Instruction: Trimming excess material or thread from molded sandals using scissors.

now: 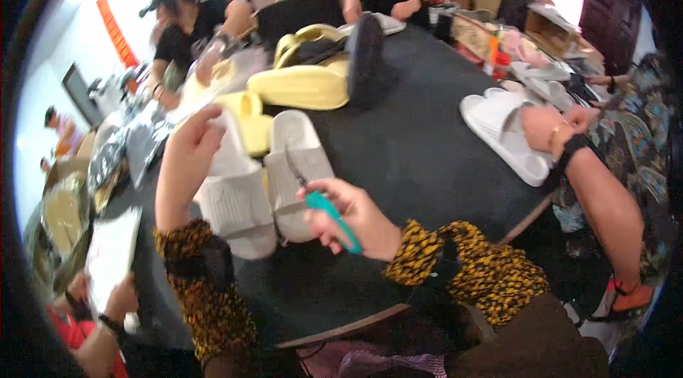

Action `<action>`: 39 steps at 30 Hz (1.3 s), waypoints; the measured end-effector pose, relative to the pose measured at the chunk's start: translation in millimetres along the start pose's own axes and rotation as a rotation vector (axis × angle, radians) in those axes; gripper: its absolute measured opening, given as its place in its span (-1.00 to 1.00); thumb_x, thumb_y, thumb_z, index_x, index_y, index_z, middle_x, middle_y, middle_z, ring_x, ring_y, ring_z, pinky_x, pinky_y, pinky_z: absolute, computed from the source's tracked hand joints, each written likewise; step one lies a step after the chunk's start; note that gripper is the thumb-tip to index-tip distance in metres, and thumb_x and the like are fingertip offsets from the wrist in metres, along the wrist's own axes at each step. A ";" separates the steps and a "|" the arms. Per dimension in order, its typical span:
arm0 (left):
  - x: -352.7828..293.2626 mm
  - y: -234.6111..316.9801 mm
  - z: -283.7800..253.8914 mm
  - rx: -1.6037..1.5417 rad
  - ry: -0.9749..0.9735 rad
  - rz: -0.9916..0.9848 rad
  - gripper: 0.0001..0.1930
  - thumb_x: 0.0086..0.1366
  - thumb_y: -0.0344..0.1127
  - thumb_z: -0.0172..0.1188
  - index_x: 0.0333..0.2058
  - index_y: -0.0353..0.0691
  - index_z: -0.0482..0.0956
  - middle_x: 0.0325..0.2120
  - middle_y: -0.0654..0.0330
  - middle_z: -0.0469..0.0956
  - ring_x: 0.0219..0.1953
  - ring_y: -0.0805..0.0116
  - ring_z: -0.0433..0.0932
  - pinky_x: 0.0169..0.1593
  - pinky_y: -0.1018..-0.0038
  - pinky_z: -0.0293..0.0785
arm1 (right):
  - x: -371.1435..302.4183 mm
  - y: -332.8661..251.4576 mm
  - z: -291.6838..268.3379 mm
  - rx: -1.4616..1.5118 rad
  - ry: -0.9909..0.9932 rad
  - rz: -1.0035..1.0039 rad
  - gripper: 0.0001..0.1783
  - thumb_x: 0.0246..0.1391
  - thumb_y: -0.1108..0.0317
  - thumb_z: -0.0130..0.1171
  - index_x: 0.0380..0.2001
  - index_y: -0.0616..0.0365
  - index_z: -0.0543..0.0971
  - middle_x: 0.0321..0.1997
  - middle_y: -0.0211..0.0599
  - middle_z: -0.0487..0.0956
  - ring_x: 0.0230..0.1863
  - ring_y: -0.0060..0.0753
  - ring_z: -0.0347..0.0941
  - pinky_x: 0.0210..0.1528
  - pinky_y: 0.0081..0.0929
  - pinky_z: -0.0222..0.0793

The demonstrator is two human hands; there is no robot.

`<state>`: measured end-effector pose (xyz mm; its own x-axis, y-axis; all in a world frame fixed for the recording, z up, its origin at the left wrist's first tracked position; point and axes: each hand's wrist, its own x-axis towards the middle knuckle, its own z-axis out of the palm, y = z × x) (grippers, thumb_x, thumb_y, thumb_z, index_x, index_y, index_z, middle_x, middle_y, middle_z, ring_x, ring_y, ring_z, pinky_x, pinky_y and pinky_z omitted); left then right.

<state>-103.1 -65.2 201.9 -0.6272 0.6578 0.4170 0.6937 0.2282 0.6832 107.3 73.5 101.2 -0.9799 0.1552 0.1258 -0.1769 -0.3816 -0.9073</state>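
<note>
A pair of white ridged slide slippers lies toe to heel in front of me, the left slipper [237, 200] beside the right slipper [295, 196]. My right hand [359, 218] grips scissors [329, 220] with a teal handle, the thin metal blades pointing up and away over the right slipper. Above the left slipper hovers my left hand [192, 147], its fingers loosely bent and a little apart, with nothing visible in them. It covers part of that slipper's far end.
Yellow slippers [299, 87] and a dark sole [364, 58] lie farther back on the black table [420, 143]. At the right, a co-worker's hand [544, 129] touches another white slipper [491, 125]. Plastic bags [139, 143] crowd the left side, where another person holds a white sheet [110, 250].
</note>
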 end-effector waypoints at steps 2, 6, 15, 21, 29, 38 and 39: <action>3.2 -15.6 -2.1 0.084 0.050 0.046 -0.69 0.22 -0.35 0.06 -0.07 -0.31 0.48 -0.42 0.17 0.56 -0.42 0.48 0.48 -0.30 0.57 0.41 | 1.2 -6.2 7.7 -0.037 0.040 0.058 -0.60 0.07 0.41 0.11 0.00 0.17 0.33 -0.46 -0.44 0.46 -0.59 -0.70 0.37 -0.62 -0.73 0.33; -3.0 -43.2 -4.1 0.153 0.024 0.018 -0.66 0.20 -0.27 0.11 -0.09 -0.33 0.49 -0.39 0.08 0.57 -0.33 0.36 0.53 -0.21 0.48 0.43 | 4.2 -1.0 17.7 -0.029 0.020 0.110 -0.63 0.10 0.34 0.07 -0.03 0.20 0.33 -0.48 -0.40 0.45 -0.59 -0.68 0.35 -0.62 -0.71 0.30; -12.8 1.3 14.7 0.170 -0.059 0.180 -0.66 0.19 -0.25 0.13 -0.14 -0.38 0.50 -0.33 -0.02 0.57 -0.26 0.18 0.55 -0.15 0.38 0.43 | 3.7 -5.3 6.8 -0.117 -0.015 0.081 -0.53 0.10 0.26 0.10 0.02 0.23 0.28 -0.40 -0.33 0.46 -0.51 -0.61 0.38 -0.49 -0.66 0.35; -33.8 35.4 28.2 0.249 -0.019 0.254 -0.74 0.17 -0.29 0.14 -0.24 -0.38 0.52 -0.42 -0.01 0.57 -0.32 0.10 0.56 -0.23 0.33 0.43 | 16.3 4.0 -4.3 -0.083 -0.014 0.049 -0.54 0.08 0.28 0.10 0.00 0.26 0.30 -0.42 -0.33 0.46 -0.54 -0.64 0.37 -0.55 -0.67 0.32; -116.8 27.8 54.0 0.616 -0.308 0.157 -0.76 0.10 -0.27 0.20 -0.33 -0.28 0.45 -0.50 0.01 0.51 -0.40 0.05 0.53 -0.30 0.24 0.43 | 15.5 8.2 -9.1 -0.150 0.002 0.073 -0.55 0.07 0.25 0.14 -0.03 0.24 0.32 -0.45 -0.42 0.44 -0.55 -0.71 0.36 -0.58 -0.72 0.31; -134.0 4.1 70.2 0.694 -0.321 0.122 -0.69 0.07 -0.27 0.23 -0.26 -0.28 0.39 -0.52 0.02 0.53 -0.43 0.04 0.53 -0.33 0.22 0.42 | 8.7 9.1 -3.4 -0.200 -0.055 0.083 -0.55 0.08 0.24 0.14 -0.04 0.26 0.33 -0.43 -0.44 0.43 -0.54 -0.72 0.36 -0.60 -0.73 0.32; -133.5 2.0 70.6 0.645 -0.320 0.141 -0.71 0.07 -0.29 0.23 -0.27 -0.28 0.39 -0.52 0.01 0.53 -0.43 0.01 0.53 -0.34 0.23 0.43 | 7.9 8.8 -3.9 -0.187 -0.062 0.086 -0.55 0.08 0.24 0.14 -0.04 0.26 0.33 -0.42 -0.43 0.43 -0.54 -0.71 0.36 -0.60 -0.73 0.32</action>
<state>7.0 -101.9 105.3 -0.4510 0.8670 0.2119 0.8925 0.4384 0.1060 98.3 74.9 92.6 -0.9954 0.0712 0.0641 -0.0780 -0.2140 -0.9737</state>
